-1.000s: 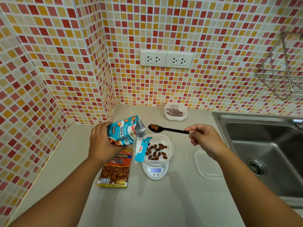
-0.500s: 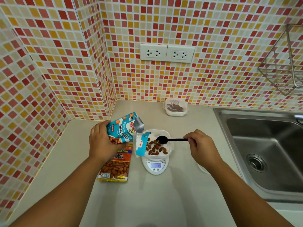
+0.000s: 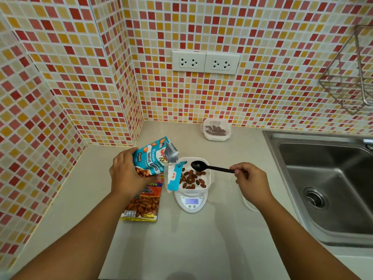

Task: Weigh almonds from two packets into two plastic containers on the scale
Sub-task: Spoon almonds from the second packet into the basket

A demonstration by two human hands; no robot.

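Observation:
My left hand [image 3: 126, 174] holds a blue almond packet [image 3: 150, 158] tilted, its torn mouth toward the scale and a torn flap hanging down. My right hand [image 3: 252, 181] grips a black spoon [image 3: 210, 167] by the handle; its empty bowl hovers over the white plastic container [image 3: 209, 177] on the small white scale [image 3: 191, 204]. Several almonds [image 3: 191, 179] lie in that container. A second container [image 3: 216, 129] with almonds and a lid on stands by the back wall. An orange almond packet [image 3: 144, 205] lies flat on the counter under my left hand.
A steel sink [image 3: 327, 188] fills the right side. A clear lid [image 3: 249, 206] lies on the counter behind my right wrist. A wire rack [image 3: 349, 77] hangs on the tiled wall at the right. Two sockets [image 3: 205, 62] sit above the counter.
The spoon carried almonds near the packet mouth one second ago; it moved over the container and is now empty, with more almonds in the container. The left hand kept the packet tilted.

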